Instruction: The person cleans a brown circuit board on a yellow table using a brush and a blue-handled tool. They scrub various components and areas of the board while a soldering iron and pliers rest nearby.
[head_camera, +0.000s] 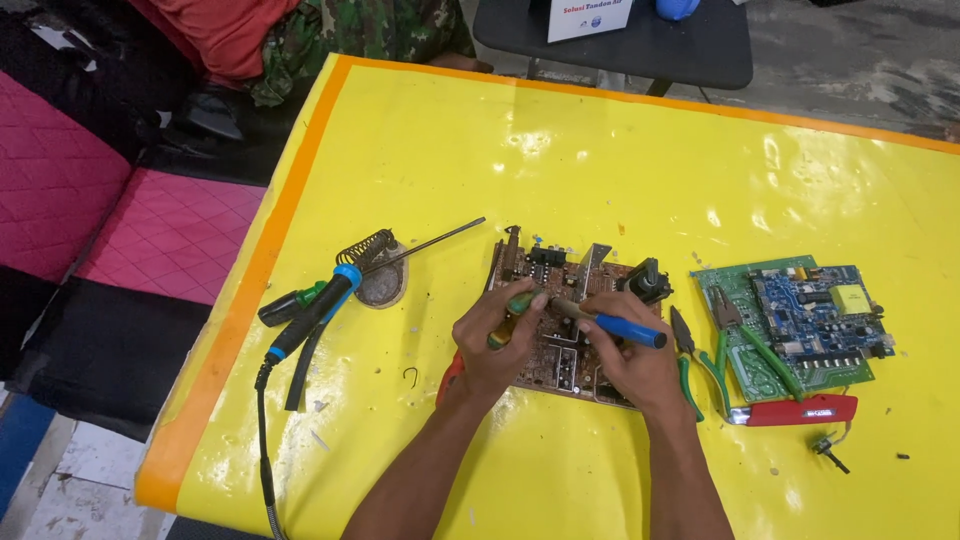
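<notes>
Brown circuit board with black parts (560, 345) sits mid yellow plastic-covered bench (600, 170), both hands on top of it. Left hand (497, 340): fingers wrapped round green-and-orange-handled tool (512, 312), tip over board. Right hand (628, 352): fingers pinching blue-handled tool (628, 330), pen style, tip meeting the other one. Blue-handled soldering iron (318, 312) parked on coiled wire stand (372, 262) well left of board. Green-handled pliers (700, 355) just right of right hand, then green and blue circuit boards (805, 320), red utility knife (795, 410) below them.
</notes>
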